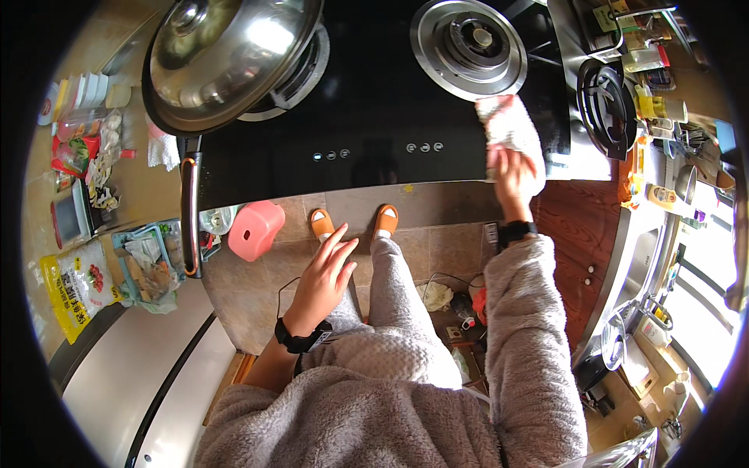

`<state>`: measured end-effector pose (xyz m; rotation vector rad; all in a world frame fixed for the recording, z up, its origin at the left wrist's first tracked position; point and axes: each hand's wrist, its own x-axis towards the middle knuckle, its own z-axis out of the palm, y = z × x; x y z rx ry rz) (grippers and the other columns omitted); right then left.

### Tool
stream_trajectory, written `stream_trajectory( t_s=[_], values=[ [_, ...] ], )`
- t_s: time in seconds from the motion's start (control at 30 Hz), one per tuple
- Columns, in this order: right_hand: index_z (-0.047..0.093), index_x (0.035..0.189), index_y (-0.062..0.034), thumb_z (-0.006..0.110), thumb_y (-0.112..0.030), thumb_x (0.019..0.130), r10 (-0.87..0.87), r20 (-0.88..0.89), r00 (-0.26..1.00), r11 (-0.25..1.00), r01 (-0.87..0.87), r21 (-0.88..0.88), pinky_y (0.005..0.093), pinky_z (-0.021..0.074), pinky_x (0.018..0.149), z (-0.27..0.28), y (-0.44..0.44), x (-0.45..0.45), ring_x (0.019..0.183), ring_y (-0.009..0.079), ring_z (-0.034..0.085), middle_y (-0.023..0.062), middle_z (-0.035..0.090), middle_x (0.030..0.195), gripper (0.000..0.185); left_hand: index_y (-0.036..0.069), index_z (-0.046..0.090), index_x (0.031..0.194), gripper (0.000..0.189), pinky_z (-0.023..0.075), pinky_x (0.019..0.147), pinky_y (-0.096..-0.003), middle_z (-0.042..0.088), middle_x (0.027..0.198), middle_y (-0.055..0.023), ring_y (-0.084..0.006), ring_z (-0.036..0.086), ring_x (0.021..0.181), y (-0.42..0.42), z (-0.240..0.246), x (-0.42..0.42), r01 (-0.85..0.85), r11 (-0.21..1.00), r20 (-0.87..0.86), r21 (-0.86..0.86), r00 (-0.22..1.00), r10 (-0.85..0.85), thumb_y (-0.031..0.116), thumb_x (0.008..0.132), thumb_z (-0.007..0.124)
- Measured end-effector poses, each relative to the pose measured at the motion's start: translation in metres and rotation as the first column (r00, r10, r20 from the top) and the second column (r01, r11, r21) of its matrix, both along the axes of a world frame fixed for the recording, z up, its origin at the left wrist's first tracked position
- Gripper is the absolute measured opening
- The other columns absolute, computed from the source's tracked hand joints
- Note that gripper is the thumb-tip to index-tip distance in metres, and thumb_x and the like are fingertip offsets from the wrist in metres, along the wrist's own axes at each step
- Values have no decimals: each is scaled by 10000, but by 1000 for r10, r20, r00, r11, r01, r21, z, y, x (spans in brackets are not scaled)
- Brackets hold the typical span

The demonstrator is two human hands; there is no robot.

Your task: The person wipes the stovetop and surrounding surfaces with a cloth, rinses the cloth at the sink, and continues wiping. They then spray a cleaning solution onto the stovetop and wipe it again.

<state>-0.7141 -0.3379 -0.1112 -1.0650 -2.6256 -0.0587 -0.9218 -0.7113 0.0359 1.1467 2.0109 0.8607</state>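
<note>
My right hand [514,178] presses a pink and white cloth [510,126] onto the right front part of the black glass gas hob [374,105]. The cloth's far end reaches the rim of the bare right burner [470,44], whose pan support is off. My left hand [325,281] hangs in the air in front of my body, fingers apart, holding nothing. On the left burner [301,82] stands a pan with a domed metal lid [228,52], its handle [191,216] sticking out past the hob's front edge.
A black pan support [607,108] rests on the counter right of the hob, near bottles and jars. Another cloth [162,143], food packages and plastic boxes lie on the left counter. A pink plastic stool [256,230] stands on the floor beside my feet.
</note>
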Motion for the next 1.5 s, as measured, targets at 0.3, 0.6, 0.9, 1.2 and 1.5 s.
stream_trajectory(
  t_s=[0.3,0.6,0.9,1.2,1.5],
  values=[
    [630,1118,-66,423,-414,1009,-215,126,969,976,218,-14,442,433,956,-18,108,84,1087,307,608,157,675,1115,420,-13,559,1288,368,515,940,-366,448,1471,-126,-259,618,1131,22,-9,24,60,998,7,-20,998,-60,101,943,614],
    [571,1293,-47,467,-386,994,-196,-14,980,969,192,-155,498,472,921,-3,-15,-14,1042,387,629,235,642,1147,464,-9,548,1293,371,511,944,-371,461,1458,-138,-278,623,1116,-12,-18,1,69,997,41,-16,997,-68,115,949,611],
    [618,1185,-66,509,-418,964,56,-118,991,968,-83,-235,510,501,837,16,-232,-212,916,393,650,192,675,1029,429,-12,559,1275,359,501,967,-386,473,1439,-142,-292,606,1151,-92,-15,-77,39,999,66,-2,997,-39,73,932,619],
    [643,1078,-104,533,-217,891,474,-258,842,682,-536,-498,379,517,827,8,-370,-314,928,239,633,67,634,979,245,14,569,1264,344,478,972,-392,520,1403,-132,-334,558,1213,-143,-4,-122,-39,996,-121,-77,992,30,70,929,622],
    [652,947,-59,616,-96,701,635,-358,685,659,-721,-213,446,494,869,-8,-247,-187,968,303,584,101,593,997,251,0,564,1269,348,497,972,-395,478,1434,-136,-314,578,1198,-97,-8,-66,-42,997,-2,-71,999,42,79,933,617]
  ],
)
